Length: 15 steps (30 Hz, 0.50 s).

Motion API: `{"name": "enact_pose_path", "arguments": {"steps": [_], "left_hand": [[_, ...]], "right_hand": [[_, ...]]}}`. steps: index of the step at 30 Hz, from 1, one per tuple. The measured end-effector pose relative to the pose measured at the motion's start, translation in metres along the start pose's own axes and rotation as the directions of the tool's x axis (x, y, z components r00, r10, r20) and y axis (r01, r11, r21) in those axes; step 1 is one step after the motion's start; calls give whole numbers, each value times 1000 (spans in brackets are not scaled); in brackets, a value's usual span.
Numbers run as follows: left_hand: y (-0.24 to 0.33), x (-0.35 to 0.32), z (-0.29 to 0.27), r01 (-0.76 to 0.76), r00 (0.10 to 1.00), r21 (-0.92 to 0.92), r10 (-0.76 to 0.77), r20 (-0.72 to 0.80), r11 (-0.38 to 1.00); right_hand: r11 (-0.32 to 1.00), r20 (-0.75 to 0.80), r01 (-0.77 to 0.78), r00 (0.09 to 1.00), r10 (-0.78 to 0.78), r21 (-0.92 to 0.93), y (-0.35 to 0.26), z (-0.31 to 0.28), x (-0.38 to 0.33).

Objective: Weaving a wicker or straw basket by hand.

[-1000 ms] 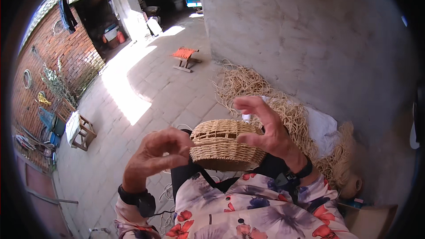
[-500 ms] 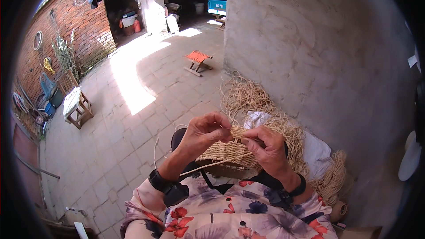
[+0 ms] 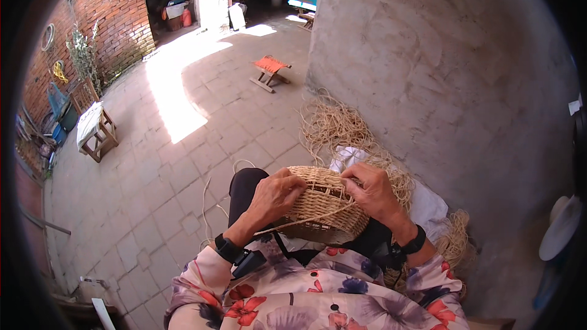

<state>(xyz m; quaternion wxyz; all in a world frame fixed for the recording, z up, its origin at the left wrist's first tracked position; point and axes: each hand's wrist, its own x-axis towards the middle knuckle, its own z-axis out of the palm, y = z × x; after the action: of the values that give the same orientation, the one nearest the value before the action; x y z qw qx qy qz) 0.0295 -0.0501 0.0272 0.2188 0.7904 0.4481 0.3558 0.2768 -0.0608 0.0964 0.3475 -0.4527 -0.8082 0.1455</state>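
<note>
A woven straw-coloured basket rests on my lap between my knees, its rim and an inner opening facing up. My left hand is closed on the basket's left edge, fingers bent over the weave. On the other side, my right hand pinches the upper right edge, thumb and fingers together. A loose strand of twisted cord slants across the front of the basket, from near my left wrist up toward my right hand. My fingertips partly hide where they meet the weave.
Heaps of loose straw cord and white cloth lie along the grey wall at right. An orange-topped folding stool stands ahead on the paving. A wooden chair with a white cover is at left.
My hands have moved apart and down onto the basket's two sides, from close together above its rim. More of the basket's top now shows. The whole view has shifted slightly.
</note>
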Motion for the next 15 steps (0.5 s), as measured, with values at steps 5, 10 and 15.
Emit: {"name": "enact_pose_path", "arguments": {"steps": [5,10,15], "left_hand": [[2,-3,2,-53,998,-76,50,-41,996],[2,-1,2,-80,997,6,80,-16,997],[0,0,2,-112,994,-19,112,-8,993]], "right_hand": [[992,72,-73,995,66,101,-6,-8,2],[997,46,-20,999,17,73,0,1,0],[997,79,71,994,-69,-13,0,12,1]]}}
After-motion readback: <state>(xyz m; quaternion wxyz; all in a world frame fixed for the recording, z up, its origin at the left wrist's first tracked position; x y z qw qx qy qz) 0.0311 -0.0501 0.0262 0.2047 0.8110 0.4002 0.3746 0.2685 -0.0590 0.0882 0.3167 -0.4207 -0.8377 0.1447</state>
